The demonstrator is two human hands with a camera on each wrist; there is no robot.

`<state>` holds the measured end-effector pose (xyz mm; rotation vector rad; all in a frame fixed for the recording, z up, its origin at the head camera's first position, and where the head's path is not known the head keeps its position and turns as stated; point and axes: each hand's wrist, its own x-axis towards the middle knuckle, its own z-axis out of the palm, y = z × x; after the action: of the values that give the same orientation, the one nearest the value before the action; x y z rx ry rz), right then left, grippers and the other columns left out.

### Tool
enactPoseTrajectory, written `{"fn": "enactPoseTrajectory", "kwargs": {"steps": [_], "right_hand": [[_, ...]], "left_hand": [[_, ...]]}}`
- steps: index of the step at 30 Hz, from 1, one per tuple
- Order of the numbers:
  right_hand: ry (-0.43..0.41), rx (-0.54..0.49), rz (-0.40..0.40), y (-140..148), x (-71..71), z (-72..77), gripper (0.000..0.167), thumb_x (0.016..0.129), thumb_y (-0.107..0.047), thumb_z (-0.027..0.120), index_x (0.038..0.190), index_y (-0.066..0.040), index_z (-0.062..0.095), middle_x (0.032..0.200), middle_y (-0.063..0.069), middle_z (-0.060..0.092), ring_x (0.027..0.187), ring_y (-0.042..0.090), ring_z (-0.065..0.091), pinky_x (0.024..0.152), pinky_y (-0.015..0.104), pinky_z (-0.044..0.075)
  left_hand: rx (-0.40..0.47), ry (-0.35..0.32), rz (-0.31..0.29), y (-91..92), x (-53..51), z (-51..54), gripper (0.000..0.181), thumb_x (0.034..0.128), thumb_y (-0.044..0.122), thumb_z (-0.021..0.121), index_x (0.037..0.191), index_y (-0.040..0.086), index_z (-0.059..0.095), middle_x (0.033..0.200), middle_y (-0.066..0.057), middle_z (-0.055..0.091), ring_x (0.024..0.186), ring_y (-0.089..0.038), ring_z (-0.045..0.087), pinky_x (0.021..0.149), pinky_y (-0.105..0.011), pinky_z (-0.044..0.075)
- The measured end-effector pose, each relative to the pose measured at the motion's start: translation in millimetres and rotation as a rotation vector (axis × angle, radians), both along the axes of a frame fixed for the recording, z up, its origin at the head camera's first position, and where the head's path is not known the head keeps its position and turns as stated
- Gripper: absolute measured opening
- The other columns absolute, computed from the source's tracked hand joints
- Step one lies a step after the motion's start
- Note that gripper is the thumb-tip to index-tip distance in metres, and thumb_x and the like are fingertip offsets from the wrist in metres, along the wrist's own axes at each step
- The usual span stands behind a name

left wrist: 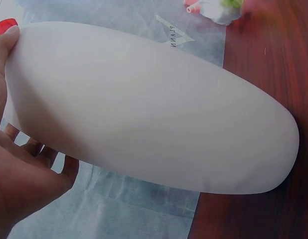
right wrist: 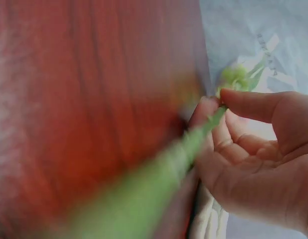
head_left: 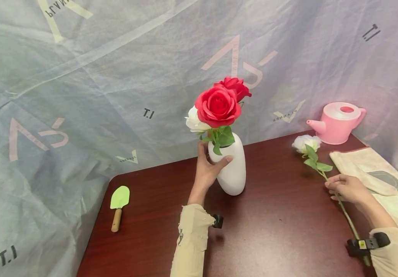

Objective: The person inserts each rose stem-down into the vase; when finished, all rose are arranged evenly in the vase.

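Note:
A white vase (head_left: pixel 232 169) stands on the dark red table, leaning slightly. My left hand (head_left: pixel 206 169) grips it near the mouth, thumb across the front and fingers behind. Out of the vase rise red roses (head_left: pixel 218 105) and a white rose (head_left: pixel 196 120) with green leaves. In the left wrist view the vase (left wrist: pixel 154 109) fills most of the picture. Over at the right, my right hand (head_left: pixel 349 188) pinches the green stem of another white rose (head_left: pixel 306 144) between thumb and fingers. That stem (right wrist: pixel 194 142) runs blurred toward the camera in the right wrist view.
Behind my right hand stands a pink watering can (head_left: pixel 337 125). Pale work gloves (head_left: pixel 392 184) lie along the right table edge. A trowel (head_left: pixel 119 198) with a green blade and wooden handle lies at the left. Grey printed cloth (head_left: pixel 115 77) hangs behind the table (head_left: pixel 261 231).

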<state>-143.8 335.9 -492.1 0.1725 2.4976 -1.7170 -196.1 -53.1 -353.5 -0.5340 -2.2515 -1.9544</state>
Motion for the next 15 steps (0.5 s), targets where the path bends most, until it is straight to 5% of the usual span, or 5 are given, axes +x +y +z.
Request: {"fn": "enactPoseTrajectory", "kwargs": {"steps": [5, 15], "right_hand": [[0.008, -0.166, -0.017, 3.4, 2.0, -3.5, 0.01, 0.093, -0.001, 0.049, 0.093, 0.007, 0.054, 0.077, -0.004, 0.062, 0.068, 0.009, 0.059, 0.063, 0.03, 0.054], [0.067, -0.449, -0.1, -2.2, 4.4, -3.7, 0.016, 0.094, -0.001, 0.047, 0.087, -0.01, 0.059, 0.079, -0.005, 0.056, 0.067, 0.008, 0.053, 0.059, 0.023, 0.051]], "left_hand": [[-0.002, -0.007, -0.005, 0.0, -0.1, -0.2, 0.062, 0.0795, 0.01, 0.074, 0.126, 0.004, 0.032, 0.119, -0.008, 0.046, 0.11, -0.019, 0.049, 0.091, -0.034, 0.043], [0.01, -0.004, -0.007, -1.4, -1.0, -1.3, 0.062, 0.0793, 0.01, 0.073, 0.125, 0.004, 0.032, 0.119, -0.008, 0.046, 0.112, -0.019, 0.049, 0.092, -0.035, 0.043]]}}
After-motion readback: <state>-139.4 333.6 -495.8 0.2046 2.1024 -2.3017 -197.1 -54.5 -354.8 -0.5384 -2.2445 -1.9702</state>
